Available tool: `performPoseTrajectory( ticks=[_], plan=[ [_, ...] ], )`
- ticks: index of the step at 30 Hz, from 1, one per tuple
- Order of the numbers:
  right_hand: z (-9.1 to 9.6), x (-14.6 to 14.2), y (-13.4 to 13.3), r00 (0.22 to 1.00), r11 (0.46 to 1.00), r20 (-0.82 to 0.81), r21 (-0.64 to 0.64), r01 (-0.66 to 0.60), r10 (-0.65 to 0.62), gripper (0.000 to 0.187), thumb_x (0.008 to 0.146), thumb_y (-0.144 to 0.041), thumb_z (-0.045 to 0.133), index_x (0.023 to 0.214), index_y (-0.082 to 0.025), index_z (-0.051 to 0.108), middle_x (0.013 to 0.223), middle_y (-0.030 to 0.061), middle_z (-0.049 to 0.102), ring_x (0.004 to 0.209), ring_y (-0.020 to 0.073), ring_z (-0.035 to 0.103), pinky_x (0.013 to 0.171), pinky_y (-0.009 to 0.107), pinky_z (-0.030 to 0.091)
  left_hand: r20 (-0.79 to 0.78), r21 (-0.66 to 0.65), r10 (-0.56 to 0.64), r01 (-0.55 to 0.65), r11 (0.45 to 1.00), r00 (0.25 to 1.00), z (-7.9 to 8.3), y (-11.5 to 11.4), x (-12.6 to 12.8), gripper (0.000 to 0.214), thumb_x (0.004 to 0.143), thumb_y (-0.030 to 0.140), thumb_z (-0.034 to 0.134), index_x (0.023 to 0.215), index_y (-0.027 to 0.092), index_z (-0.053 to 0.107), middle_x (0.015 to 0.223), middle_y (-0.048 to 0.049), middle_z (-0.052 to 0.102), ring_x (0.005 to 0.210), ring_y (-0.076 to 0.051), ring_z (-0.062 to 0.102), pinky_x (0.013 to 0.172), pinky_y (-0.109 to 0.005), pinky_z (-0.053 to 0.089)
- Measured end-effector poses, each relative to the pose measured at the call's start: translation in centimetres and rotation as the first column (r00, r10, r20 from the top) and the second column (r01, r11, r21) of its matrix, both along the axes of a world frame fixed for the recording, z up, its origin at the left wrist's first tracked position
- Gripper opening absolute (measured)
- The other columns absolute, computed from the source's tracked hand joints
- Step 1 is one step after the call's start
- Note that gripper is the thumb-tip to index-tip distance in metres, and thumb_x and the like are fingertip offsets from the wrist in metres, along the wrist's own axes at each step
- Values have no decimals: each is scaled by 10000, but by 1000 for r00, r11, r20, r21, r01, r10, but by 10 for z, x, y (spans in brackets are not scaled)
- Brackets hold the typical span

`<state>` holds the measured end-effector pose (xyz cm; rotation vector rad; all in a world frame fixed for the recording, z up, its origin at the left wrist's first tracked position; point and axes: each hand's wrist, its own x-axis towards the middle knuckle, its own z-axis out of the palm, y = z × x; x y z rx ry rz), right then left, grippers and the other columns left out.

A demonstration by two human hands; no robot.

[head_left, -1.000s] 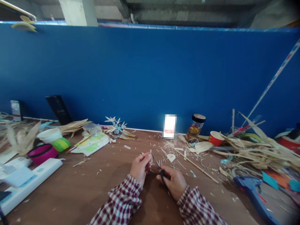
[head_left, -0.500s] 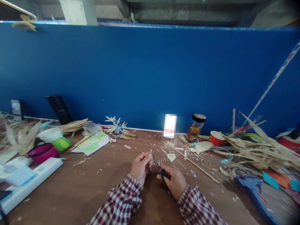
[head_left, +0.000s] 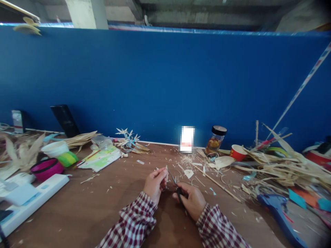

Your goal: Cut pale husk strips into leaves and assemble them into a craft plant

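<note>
The person's left hand [head_left: 155, 186] pinches a small pale piece [head_left: 167, 167] between thumb and forefinger; only its tip shows past the fingers, so its full shape cannot be told. The right hand [head_left: 192, 200] is closed around the dark handle of a pair of scissors [head_left: 179, 191]. The scissors lie between the two hands, handle in the right palm, blades slanting forward and leftward away from it. Their points come right beside the pale piece at the left fingertips; whether they touch it is too small to tell. The pale piece sits in front of the right hand and to its left, apart from its fingers.

Both hands are above the brown table [head_left: 124, 213]. Just beyond them lie pale scraps [head_left: 188, 160], and a thin stick [head_left: 219, 183] runs slantwise to the right of the scissors. Farther right, a blue glue gun [head_left: 278, 210] lies well apart from the right hand.
</note>
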<state>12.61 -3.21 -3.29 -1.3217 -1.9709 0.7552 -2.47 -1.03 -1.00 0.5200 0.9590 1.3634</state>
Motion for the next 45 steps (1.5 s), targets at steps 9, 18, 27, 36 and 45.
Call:
performPoseTrajectory(
  ticks=[9, 18, 27, 36, 45],
  plan=[
    [1, -1, 0, 1000, 1000, -19, -26, -12, 12, 262, 729, -331, 530, 939, -224, 645, 717, -12, 664, 625, 147, 585, 571, 214, 439, 4, -6, -8, 8, 1000, 1000, -1, 0, 0, 201, 605, 205, 709, 771, 115, 640, 504, 44, 527, 396, -13, 441, 363, -99, 359],
    [-1, -1, -1, 998, 1000, -55, -28, 1, -3, 268, 727, -308, 523, 956, -237, 643, 676, -19, 656, 583, 148, 575, 534, 224, 441, 8, 20, -20, 19, 1000, 1000, -2, 0, 0, 193, 602, 217, 710, 755, 123, 636, 500, 50, 525, 392, -13, 434, 364, -104, 355],
    [2, 1, 0, 1000, 1000, -17, -18, 7, -7, 215, 727, -331, 538, 885, -241, 652, 658, -11, 638, 618, 156, 578, 563, 222, 438, 16, -32, 4, -3, 999, 1000, 0, 0, 1, 145, 630, 180, 689, 748, 117, 634, 529, 29, 550, 402, -15, 445, 368, -103, 367],
    [-4, -2, 2, 977, 992, -210, -125, 12, -38, 350, 741, -380, 528, 1025, -187, 592, 663, -8, 610, 566, 130, 538, 506, 212, 428, -8, -48, 42, -42, 998, 999, 3, 0, 0, 172, 648, 176, 670, 804, 123, 622, 576, 17, 589, 415, -19, 466, 363, -103, 366],
    [-1, -1, 1, 990, 999, -140, -41, 11, -16, 287, 741, -339, 526, 984, -203, 594, 711, -1, 621, 633, 154, 571, 567, 237, 454, -19, -20, 35, -35, 999, 999, 2, 2, -3, 192, 623, 127, 671, 810, 133, 627, 540, 28, 575, 414, -26, 472, 378, -111, 375]
  ],
)
